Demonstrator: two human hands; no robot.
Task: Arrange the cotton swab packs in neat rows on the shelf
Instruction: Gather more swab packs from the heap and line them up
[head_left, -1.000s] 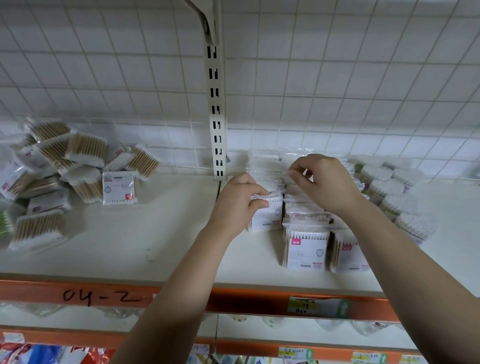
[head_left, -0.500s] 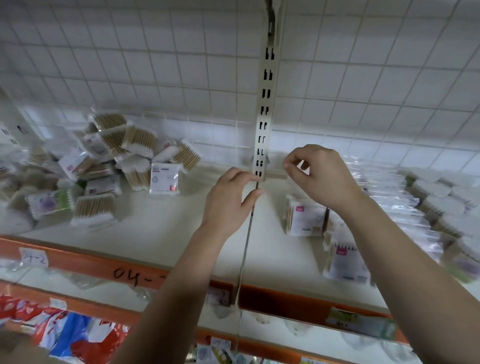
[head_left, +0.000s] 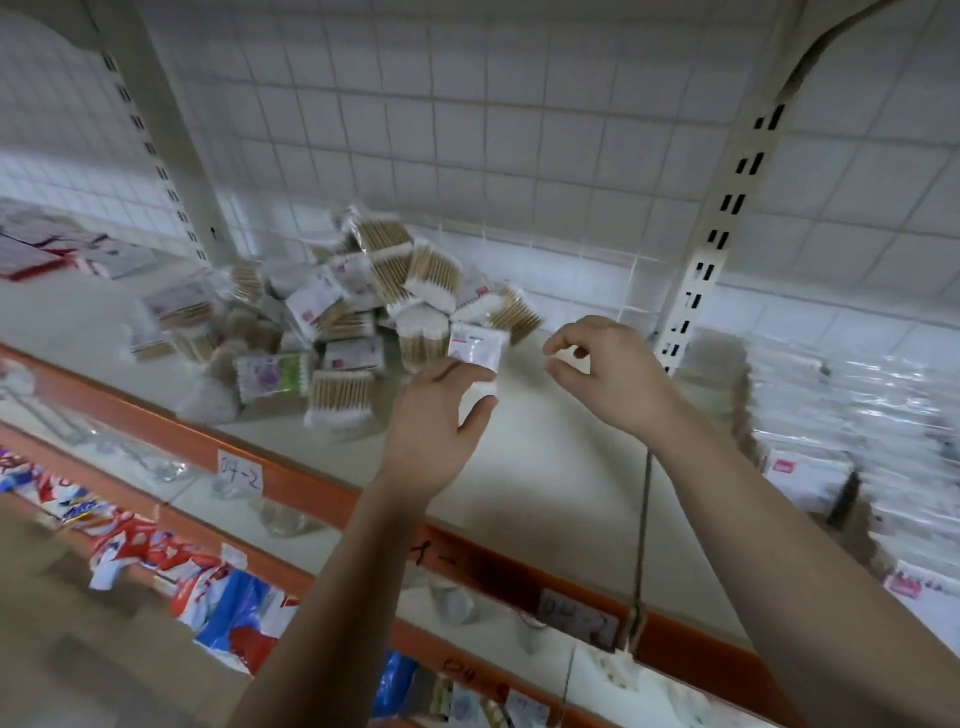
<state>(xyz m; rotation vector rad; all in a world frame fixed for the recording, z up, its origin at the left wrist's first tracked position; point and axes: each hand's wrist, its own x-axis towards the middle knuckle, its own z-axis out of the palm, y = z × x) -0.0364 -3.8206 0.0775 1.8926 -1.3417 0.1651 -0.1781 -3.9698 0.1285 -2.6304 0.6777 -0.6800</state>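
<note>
White shelf (head_left: 524, 467), jumbled heap of clear cotton swab packs (head_left: 363, 306), left hand (head_left: 436, 421) spread, right hand (head_left: 608, 374) curled empty

A white wire grid (head_left: 467, 130) fills twelve o'clock between a left slotted upright (head_left: 156, 156) at ten and a right slotted upright (head_left: 727, 208) at two, flat red-and-white boxes (head_left: 31, 254) lie at nine, and red, white and blue packets (head_left: 228, 618) (print blurred) sit at seven.
</note>
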